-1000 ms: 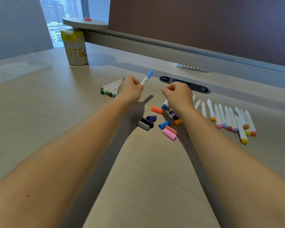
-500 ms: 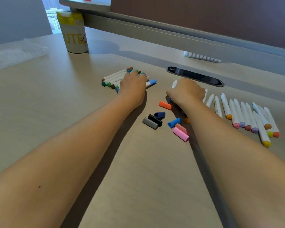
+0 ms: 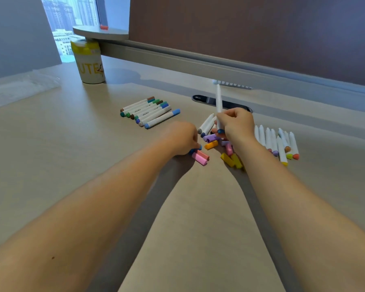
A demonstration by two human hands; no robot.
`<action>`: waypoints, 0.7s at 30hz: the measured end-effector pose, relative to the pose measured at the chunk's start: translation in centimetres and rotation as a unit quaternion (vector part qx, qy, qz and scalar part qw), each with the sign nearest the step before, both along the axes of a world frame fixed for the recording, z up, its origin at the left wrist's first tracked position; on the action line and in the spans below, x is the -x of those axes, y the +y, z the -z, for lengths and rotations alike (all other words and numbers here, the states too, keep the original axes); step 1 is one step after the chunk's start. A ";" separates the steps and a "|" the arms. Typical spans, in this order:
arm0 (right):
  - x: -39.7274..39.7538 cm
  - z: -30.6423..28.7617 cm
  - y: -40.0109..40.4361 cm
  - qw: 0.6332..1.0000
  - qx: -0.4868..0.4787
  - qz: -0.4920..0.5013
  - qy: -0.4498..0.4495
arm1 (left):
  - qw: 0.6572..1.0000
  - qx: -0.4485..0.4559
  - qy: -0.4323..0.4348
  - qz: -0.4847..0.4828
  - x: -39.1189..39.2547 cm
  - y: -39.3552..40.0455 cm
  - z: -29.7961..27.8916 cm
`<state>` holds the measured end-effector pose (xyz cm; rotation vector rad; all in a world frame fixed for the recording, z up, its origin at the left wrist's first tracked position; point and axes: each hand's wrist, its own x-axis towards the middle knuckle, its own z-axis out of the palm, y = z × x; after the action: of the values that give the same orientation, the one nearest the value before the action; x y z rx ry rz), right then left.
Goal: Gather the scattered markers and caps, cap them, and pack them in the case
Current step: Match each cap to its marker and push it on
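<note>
Since half a second ago: left hand (image 3: 182, 137) moved off the capped markers (image 3: 150, 111) down to the loose caps (image 3: 200, 158), pinching a blue cap (image 3: 195, 149); right hand (image 3: 236, 123) raised, gripping an upright white marker (image 3: 219, 106). Uncapped markers (image 3: 276, 142) lined up at right. Pale wood-grain desk (image 3: 72, 144), dark partition (image 3: 251, 28) behind, window (image 3: 70, 17) far left. Cup (image 3: 90, 64) lettered "UTE". Printing on marker barrels too small to read.
</note>
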<state>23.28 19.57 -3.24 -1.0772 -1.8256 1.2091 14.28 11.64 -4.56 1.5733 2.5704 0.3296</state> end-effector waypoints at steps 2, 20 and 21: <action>-0.8 -0.1 -0.3 1.000 0.010 -0.008 0.000 | 0.999 0.021 0.024 -0.009 -0.7 0.2 -0.1; -4.8 0.9 -2.8 0.989 -0.086 -0.119 -0.027 | 0.660 -0.429 -0.564 -0.250 -0.9 -2.4 -2.1; -4.9 0.9 -3.0 0.987 -0.097 -0.126 -0.028 | 0.640 -0.434 -0.580 -0.255 -0.9 -2.7 -2.1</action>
<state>28.20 16.54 -4.17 -0.7974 -2.1244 1.1217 15.15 8.97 -2.51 0.2067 1.6010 2.0221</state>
